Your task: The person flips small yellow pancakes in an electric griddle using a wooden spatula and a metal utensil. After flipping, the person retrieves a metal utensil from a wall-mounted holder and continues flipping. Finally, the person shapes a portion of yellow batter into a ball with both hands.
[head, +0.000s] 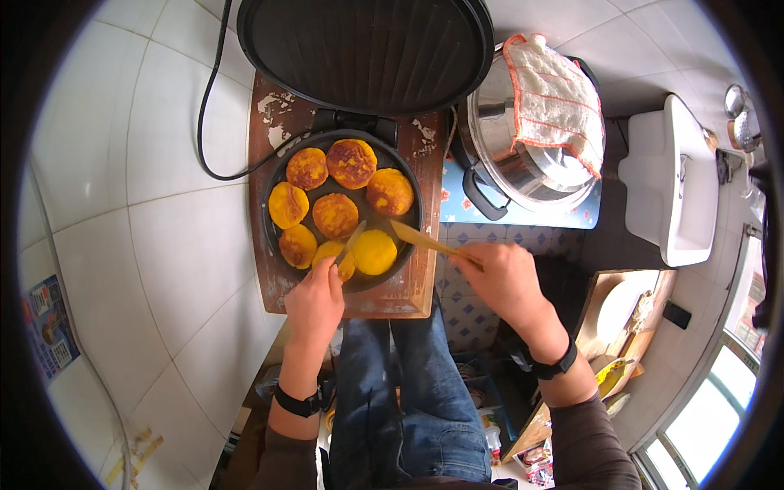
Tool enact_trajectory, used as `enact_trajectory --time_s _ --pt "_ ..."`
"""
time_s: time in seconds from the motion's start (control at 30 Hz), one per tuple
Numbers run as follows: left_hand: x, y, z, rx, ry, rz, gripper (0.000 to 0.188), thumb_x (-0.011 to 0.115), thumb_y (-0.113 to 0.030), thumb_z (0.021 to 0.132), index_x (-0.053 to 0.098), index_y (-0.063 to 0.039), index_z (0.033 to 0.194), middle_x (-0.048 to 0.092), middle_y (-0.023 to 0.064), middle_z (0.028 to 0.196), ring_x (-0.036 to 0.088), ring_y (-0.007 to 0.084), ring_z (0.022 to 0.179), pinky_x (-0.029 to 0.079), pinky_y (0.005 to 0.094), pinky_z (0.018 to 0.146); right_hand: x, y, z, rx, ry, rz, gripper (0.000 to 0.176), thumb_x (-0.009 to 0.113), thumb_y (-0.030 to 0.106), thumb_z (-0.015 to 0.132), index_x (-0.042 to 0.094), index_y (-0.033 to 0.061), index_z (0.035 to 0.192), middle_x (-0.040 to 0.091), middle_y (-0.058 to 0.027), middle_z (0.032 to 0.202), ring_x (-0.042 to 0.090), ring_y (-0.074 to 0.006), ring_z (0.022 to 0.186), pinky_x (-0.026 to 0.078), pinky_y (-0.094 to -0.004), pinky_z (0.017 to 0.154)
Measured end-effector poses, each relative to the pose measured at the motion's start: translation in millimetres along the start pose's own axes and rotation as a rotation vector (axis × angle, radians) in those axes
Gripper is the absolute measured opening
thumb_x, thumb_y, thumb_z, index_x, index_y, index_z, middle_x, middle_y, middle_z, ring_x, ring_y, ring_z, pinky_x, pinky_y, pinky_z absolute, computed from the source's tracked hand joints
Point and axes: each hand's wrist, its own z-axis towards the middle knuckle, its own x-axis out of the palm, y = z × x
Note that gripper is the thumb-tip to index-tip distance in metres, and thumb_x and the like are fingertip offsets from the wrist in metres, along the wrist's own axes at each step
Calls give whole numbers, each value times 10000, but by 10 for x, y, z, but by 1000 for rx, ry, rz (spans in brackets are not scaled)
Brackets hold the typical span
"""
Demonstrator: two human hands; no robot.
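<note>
Several round yellow cakes lie in the black pan of an electric griddle (420,211), most of them browned on top. My right hand (503,278) grips a wooden spatula (425,241), its tip over the pan's right side, just above a plain yellow cake (375,252). In my left hand (316,300) is a small utensil with a narrow metal-looking blade (353,240), held between that cake and a partly hidden one (346,267) at the pan's front. The ridged griddle lid (364,52) stands raised behind the pan.
The griddle sits on a worn wooden stand (392,303) beside a tiled wall. At right, a large lidded steel pot (499,122) carries a cloth (554,98). A black cord (201,122) loops left of the lid. Farther right are a white sink (674,184) and a wooden board (591,312).
</note>
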Motion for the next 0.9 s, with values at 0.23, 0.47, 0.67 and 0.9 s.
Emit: enact_trajectory --time_s 0.23,0.47,0.67,0.9 --pt "-132 -85 153 107 -7 100 166 643 -165 1001 714 -104 1138 771 147 929 744 368 775 590 468 651 -141 -112 385 38 161 -20 244 723 283 941 800 57 888 724 -173 754 710 -405 714 578 -486 663" --pt "-394 -181 405 219 32 244 165 687 -156 980 773 -145 1120 736 62 987 729 323 809 579 423 663 -110 -182 819 -72 247 -145 226 734 279 899 776 63 952 763 -156 891 745 -381 882 597 -482 747" --pt "-600 -266 757 356 134 298 164 690 -122 965 803 -117 1083 717 45 988 723 306 837 577 417 689 -138 -173 1034 -172 280 -159 198 740 267 871 772 88 950 766 -139 937 748 -359 954 598 -478 776" --pt "-626 -435 1231 486 305 318 159 678 -116 957 813 -107 1041 724 65 973 724 324 873 579 433 739 -234 -171 1043 -158 364 -105 210 787 293 851 760 106 944 772 -99 939 750 -327 974 589 -453 778"
